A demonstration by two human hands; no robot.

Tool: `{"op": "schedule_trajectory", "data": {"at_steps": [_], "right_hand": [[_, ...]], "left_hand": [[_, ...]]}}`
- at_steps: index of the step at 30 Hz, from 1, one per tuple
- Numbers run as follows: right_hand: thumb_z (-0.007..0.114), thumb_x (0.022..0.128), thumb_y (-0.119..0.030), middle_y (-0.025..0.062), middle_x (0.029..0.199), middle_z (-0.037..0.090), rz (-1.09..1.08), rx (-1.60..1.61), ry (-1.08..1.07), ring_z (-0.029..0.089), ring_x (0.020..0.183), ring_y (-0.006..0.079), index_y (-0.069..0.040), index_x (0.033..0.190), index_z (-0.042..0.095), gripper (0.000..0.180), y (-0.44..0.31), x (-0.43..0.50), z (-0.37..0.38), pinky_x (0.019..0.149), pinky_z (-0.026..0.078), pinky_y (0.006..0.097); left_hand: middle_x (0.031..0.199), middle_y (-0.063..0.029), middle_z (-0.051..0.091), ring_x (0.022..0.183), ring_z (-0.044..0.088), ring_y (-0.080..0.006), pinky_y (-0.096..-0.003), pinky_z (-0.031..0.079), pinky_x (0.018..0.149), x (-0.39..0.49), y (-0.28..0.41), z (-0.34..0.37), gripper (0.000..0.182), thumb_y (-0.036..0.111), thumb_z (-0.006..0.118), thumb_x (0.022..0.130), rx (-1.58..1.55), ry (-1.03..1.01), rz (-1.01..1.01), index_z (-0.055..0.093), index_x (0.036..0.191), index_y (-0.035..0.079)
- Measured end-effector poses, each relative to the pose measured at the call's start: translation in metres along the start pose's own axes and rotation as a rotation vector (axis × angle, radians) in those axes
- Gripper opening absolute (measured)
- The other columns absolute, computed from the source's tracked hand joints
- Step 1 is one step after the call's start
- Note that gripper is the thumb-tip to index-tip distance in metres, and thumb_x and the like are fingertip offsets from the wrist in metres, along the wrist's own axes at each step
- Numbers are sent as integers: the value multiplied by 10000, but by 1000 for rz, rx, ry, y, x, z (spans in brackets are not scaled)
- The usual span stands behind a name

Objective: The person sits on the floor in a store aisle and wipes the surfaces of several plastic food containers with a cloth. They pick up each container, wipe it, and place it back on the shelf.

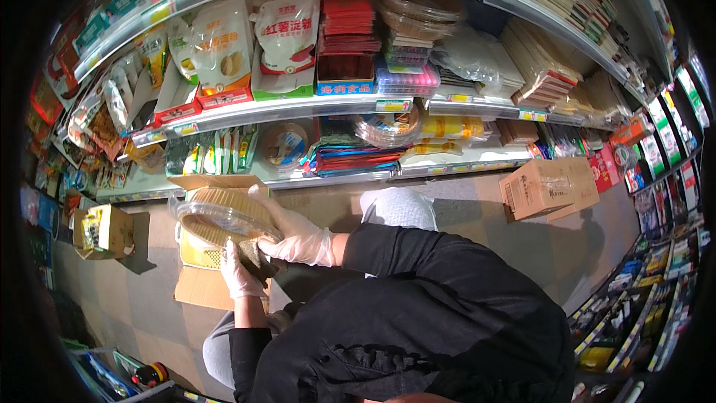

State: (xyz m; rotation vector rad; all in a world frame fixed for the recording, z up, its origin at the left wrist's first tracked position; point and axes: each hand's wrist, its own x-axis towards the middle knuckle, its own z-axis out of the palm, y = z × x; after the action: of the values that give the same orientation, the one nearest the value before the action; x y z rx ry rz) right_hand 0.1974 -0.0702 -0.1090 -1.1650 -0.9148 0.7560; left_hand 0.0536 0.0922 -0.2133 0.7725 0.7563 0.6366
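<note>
My right hand (293,235), in a thin translucent glove, grips a round gold-brown ribbed food container (224,218) by its near right side. Clear plastic (182,210) shows around its rim, and the container is tilted. My gloved left hand (240,274) pinches a crumpled grey-brown cloth (257,260) just below the container's near edge; whether the cloth touches it, I cannot tell. Beneath both hands is a cardboard box with an open flap (204,288). A yellow perforated plastic item (193,255) shows there, partly hidden by the container.
Store shelves (335,102) ahead hold starch pouches (285,31), red packets (348,17) and stacked clear-lidded containers (422,11). Closed cartons (540,190) stand on the floor at right. A small open carton (106,232) with packets stands at left. My knee (400,207) is beside the lower shelf.
</note>
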Motion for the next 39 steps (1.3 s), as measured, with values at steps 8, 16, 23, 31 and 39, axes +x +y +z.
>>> {"op": "schedule_trajectory", "data": {"at_steps": [8,16,23,31,39], "right_hand": [[662,887,-101,268,1153,667,68,-323,-26,677,1028,397,-106,1599,282,806,-8,1,-20,887,520,412],[769,822,-169,239,1242,662,147,-73,73,654,1108,309,-18,1612,292,935,31,10,-37,945,499,360],[672,846,-98,199,1202,680,287,-415,67,679,1041,320,-81,1581,362,798,6,8,-46,900,520,401],[690,824,-143,169,1080,705,104,-1260,-332,730,950,361,-162,1444,528,641,5,8,-33,795,592,474],[705,796,-108,180,1036,723,-17,-1109,-162,709,1004,388,-94,1194,666,401,8,11,-58,850,569,478]], "left_hand": [[1296,-86,640,1093,633,-199,-346,545,924,3,38,-1,430,139,664,1027,134,93,328,547,1427,33],[1249,-84,658,1031,646,-186,-347,549,885,2,46,-1,436,56,651,986,250,3,278,564,1411,8],[1257,-142,662,1112,676,-280,-422,559,1003,0,77,-1,471,-31,519,936,91,163,233,538,1406,-38],[1200,-104,754,1090,685,-348,-398,535,987,-45,63,51,509,-124,653,736,1588,-461,992,778,1154,137],[1178,-145,752,1119,687,-350,-385,537,981,-35,60,34,427,-82,645,785,1445,-516,752,770,1167,62]]}}
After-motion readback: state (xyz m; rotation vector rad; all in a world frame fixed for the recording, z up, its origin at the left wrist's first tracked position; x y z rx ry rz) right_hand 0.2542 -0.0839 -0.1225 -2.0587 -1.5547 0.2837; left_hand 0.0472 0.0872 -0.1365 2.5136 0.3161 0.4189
